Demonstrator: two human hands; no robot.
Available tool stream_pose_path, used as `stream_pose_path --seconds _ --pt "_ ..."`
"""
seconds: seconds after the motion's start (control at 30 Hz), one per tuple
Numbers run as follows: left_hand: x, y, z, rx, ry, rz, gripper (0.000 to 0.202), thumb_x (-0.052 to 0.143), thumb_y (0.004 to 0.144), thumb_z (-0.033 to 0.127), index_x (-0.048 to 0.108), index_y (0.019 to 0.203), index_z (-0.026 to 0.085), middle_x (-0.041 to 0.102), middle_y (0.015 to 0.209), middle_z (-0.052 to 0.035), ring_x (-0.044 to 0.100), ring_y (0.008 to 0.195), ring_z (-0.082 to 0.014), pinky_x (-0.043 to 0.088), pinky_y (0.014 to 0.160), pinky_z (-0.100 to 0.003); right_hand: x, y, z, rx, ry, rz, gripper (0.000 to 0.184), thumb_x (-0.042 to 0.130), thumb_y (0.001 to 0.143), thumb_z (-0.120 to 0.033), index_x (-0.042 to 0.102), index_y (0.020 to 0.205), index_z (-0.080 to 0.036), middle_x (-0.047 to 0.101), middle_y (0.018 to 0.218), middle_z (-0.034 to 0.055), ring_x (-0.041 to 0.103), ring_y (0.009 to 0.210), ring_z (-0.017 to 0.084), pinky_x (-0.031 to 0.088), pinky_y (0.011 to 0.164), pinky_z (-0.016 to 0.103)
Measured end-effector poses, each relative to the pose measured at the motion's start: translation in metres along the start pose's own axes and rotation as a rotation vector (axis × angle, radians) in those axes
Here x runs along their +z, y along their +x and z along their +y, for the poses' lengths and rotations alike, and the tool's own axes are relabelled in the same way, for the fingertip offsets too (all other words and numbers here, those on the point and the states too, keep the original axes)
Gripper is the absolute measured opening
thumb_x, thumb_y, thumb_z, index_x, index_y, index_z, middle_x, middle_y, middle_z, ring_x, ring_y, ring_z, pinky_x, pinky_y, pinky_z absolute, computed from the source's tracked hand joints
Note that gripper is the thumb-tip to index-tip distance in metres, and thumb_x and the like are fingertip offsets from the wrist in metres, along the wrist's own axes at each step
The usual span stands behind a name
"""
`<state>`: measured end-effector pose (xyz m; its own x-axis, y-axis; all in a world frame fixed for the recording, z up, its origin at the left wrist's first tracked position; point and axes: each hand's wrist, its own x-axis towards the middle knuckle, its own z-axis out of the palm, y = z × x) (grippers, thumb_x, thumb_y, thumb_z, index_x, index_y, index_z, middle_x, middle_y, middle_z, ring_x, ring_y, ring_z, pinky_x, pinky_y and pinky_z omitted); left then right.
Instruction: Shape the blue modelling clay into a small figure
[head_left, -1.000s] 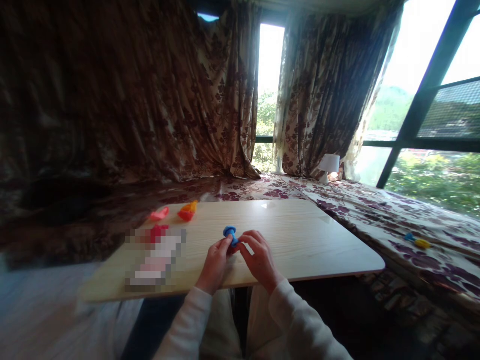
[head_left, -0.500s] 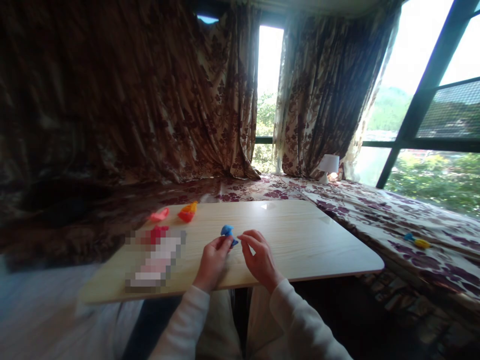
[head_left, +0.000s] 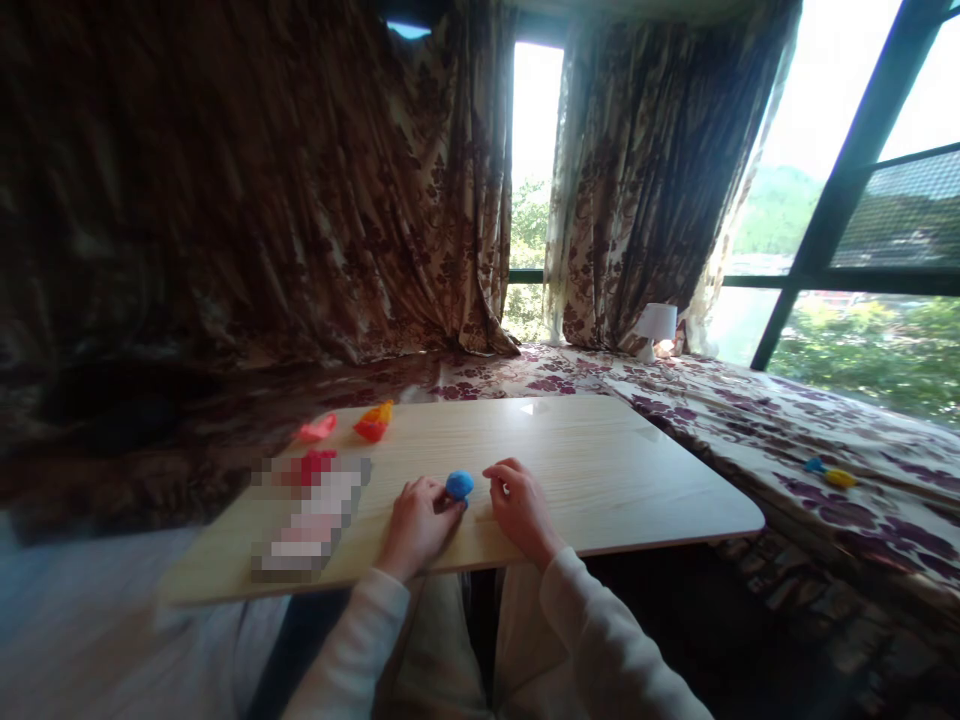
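A small round blue piece (head_left: 460, 484), perhaps a limp balloon, rests on the light wooden table (head_left: 600, 470) near its front edge. My left hand (head_left: 415, 522) lies on the table with its fingertips closed on the blue piece's left side. My right hand (head_left: 517, 503) rests just right of the piece, a small gap apart from it. Its fingers are curled in a loose pinch and I see nothing in them. Both arms wear white sleeves.
An orange piece (head_left: 375, 422), a pink piece (head_left: 318, 429) and a red piece (head_left: 317, 462) lie at the table's far left, beside a blurred patch (head_left: 307, 520). A flowered cover (head_left: 787, 440) with small blue and yellow items (head_left: 831, 474) lies to the right. Curtains and windows stand behind.
Both hands have come down onto the table with the blue piece. My right hand has let go of it and drawn slightly right; the left keeps hold.
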<state>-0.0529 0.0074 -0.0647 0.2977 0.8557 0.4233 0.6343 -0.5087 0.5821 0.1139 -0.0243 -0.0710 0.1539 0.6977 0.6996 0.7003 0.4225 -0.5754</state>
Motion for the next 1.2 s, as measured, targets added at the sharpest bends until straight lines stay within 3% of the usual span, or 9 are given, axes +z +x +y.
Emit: stream_pose_path --seconds 0.17,0.47,0.67,0.87,1.2 --pt "-0.005 -0.003 -0.010 -0.014 -0.194 0.006 0.021 0.062 0.067 0.028 0.070 0.084 0.018 0.066 0.087 -0.0066 0.056 0.092 -0.0226 0.041 0.085 -0.032 0.000 0.000 -0.001 0.008 0.010 -0.045 0.027 0.046 0.078 -0.005 0.068 0.085 -0.019 0.064 0.084 0.0047 0.060 0.073 0.016 0.048 0.068 0.029" --pt "-0.007 0.000 0.003 -0.049 -0.296 0.037 0.024 0.065 0.065 0.030 0.072 0.084 0.018 0.068 0.085 -0.0066 0.060 0.086 -0.0226 0.042 0.082 -0.032 0.001 -0.001 -0.001 -0.030 0.005 -0.145 0.025 0.055 0.073 -0.002 0.069 0.085 -0.019 0.063 0.086 0.0051 0.059 0.083 0.019 0.047 0.078 0.033" --pt "-0.009 -0.002 0.003 -0.040 -0.358 0.036 0.023 0.062 0.067 0.031 0.073 0.083 0.018 0.069 0.084 -0.0063 0.061 0.085 -0.0216 0.043 0.082 -0.031 -0.001 0.001 -0.006 -0.035 -0.008 -0.206 0.009 0.068 0.074 -0.014 0.071 0.079 -0.021 0.063 0.083 0.0042 0.058 0.084 0.019 0.046 0.079 0.034" --pt "-0.001 0.000 0.010 -0.110 -0.464 0.023 0.025 0.064 0.066 0.036 0.073 0.079 0.016 0.072 0.082 -0.0077 0.063 0.081 -0.0229 0.045 0.078 -0.030 0.000 0.004 -0.004 -0.041 0.081 -0.180 0.010 0.064 0.077 -0.012 0.070 0.075 -0.020 0.063 0.080 0.0031 0.058 0.080 0.017 0.046 0.075 0.030" --pt "0.000 0.002 0.025 -0.166 -0.556 0.057 0.029 0.062 0.067 0.038 0.071 0.078 0.013 0.073 0.081 -0.0084 0.064 0.082 -0.0231 0.046 0.081 -0.032 -0.002 0.005 -0.006 0.133 0.368 -0.197 0.012 0.059 0.080 -0.024 0.070 0.078 -0.017 0.065 0.083 0.0047 0.060 0.076 0.016 0.047 0.065 0.026"
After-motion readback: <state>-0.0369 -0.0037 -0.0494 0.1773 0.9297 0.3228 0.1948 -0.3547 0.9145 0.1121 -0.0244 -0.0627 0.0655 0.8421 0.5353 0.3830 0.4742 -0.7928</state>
